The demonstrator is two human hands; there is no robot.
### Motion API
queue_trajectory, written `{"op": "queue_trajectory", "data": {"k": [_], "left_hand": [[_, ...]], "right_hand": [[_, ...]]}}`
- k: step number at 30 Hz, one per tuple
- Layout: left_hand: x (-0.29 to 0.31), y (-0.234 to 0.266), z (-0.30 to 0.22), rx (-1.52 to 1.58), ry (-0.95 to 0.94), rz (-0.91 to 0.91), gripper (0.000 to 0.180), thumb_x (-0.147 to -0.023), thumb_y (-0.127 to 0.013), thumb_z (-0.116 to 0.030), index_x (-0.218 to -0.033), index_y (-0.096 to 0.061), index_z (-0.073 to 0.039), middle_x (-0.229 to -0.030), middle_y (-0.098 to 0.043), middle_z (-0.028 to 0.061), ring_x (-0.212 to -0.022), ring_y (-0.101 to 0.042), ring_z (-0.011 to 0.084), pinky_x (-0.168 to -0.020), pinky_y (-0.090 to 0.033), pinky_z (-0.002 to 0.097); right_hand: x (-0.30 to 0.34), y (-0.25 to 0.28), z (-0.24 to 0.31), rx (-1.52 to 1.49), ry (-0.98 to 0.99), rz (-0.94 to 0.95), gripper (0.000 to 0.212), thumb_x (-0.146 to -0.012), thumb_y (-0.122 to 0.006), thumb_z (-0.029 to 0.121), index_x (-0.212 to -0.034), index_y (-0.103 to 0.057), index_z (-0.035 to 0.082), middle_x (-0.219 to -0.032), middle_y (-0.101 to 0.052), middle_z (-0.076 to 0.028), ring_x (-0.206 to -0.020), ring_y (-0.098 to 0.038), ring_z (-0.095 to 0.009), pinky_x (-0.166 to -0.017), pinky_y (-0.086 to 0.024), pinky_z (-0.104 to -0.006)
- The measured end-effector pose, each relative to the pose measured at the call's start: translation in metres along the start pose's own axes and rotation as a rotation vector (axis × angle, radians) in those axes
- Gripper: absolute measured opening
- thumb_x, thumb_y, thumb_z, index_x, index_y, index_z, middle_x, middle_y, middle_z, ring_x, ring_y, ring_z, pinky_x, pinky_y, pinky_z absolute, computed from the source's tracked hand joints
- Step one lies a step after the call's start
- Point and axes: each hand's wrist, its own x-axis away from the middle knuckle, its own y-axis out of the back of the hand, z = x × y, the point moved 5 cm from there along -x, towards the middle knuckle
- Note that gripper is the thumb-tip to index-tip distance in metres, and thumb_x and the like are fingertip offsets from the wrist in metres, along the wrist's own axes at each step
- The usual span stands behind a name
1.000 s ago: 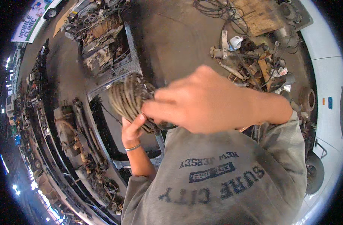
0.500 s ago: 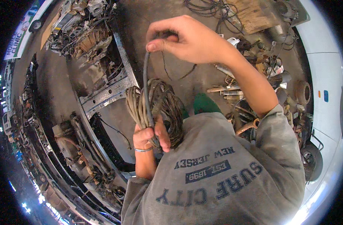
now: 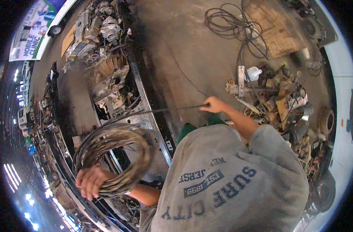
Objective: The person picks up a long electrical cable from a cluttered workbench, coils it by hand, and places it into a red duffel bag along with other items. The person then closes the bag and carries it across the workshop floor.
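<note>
A thick coil of dirty grey-brown cable (image 3: 145, 156) hangs at the left, over a metal vehicle frame. My left hand (image 3: 93, 181) is closed round the lower left side of the coil, fingers wrapped over its turns. From the coil's upper side a dark length of cable (image 3: 176, 108) stretches across to my right hand (image 3: 216, 105), which grips it in front of my body. This stretch looks nearly straight. A thinner dark strand trails over the floor beyond my right hand.
The dark metal vehicle frame (image 3: 139, 83) runs along my left, with an engine (image 3: 87, 33) at its far end. More cable loops (image 3: 226, 29) lie by a brown board (image 3: 275, 29). At right are scrap parts, a white plastic bottle (image 3: 253, 73) and a white vehicle (image 3: 340, 77).
My left hand has carried the coil outward to the left, and its ring now shows open. My right hand has come down and right, drawing the cable length out sideways.
</note>
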Motion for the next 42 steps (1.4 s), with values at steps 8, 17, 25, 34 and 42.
{"op": "queue_trajectory", "data": {"k": [8, 17, 25, 34, 42], "left_hand": [[-0.047, -0.007, -0.117, -0.564, -0.308, -0.205, 0.023, -0.101, -0.039, -0.009, -0.115, -0.057, -0.006, -0.093, -0.063, 0.0028, -0.077, -0.061, 0.0116, -0.068, -0.051, 0.0278], [-0.144, 0.220, -0.145, -1.018, 0.076, -0.611, 0.015, -0.108, -0.050, -0.020, -0.118, -0.056, -0.012, -0.099, -0.070, -0.0019, -0.084, -0.067, 0.0121, -0.072, -0.055, 0.0323], [-0.225, 0.356, -0.117, -1.310, 0.626, -0.647, 0.036, -0.091, -0.071, -0.021, -0.108, -0.052, 0.003, -0.081, -0.064, 0.0161, -0.090, -0.074, 0.0441, -0.086, -0.059, 0.0526], [-0.295, 0.431, -0.072, -0.660, 0.727, -0.827, 0.042, -0.088, -0.072, -0.020, -0.098, -0.052, 0.015, -0.072, -0.066, 0.0269, -0.057, -0.070, 0.0399, -0.053, -0.062, 0.0479], [-0.357, 0.489, -0.050, -1.062, 0.777, -0.803, 0.034, -0.089, -0.070, -0.018, -0.102, -0.060, 0.012, -0.079, -0.072, 0.0270, -0.067, -0.073, 0.0380, -0.063, -0.062, 0.0465]], "right_hand": [[-0.008, 0.186, -0.078, 0.280, -0.006, -0.256, 0.054, -0.091, -0.076, 0.025, -0.134, -0.052, 0.004, -0.114, -0.069, -0.017, -0.087, -0.072, -0.028, -0.072, -0.056, -0.0399], [-0.121, 0.295, 0.291, 0.899, 0.581, 0.022, 0.028, -0.078, -0.068, 0.020, -0.107, -0.065, 0.020, -0.081, -0.054, 0.001, -0.072, -0.063, -0.018, -0.051, -0.050, -0.0328], [-0.276, 0.334, 0.430, 0.845, 0.762, 0.135, 0.014, -0.084, -0.063, 0.023, -0.097, -0.063, 0.018, -0.085, -0.058, 0.002, -0.073, -0.065, -0.017, -0.047, -0.048, -0.0331], [-0.441, 0.425, 0.390, 0.482, 0.581, -0.070, 0.023, -0.101, -0.058, 0.030, -0.095, -0.066, 0.009, -0.084, -0.066, -0.011, -0.087, -0.067, -0.034, -0.069, -0.051, -0.0481], [-0.496, 0.497, 0.347, 0.346, 0.620, 0.122, 0.020, -0.098, -0.065, 0.026, -0.088, -0.067, 0.009, -0.080, -0.064, -0.009, -0.077, -0.065, -0.031, -0.064, -0.050, -0.0407]]}}
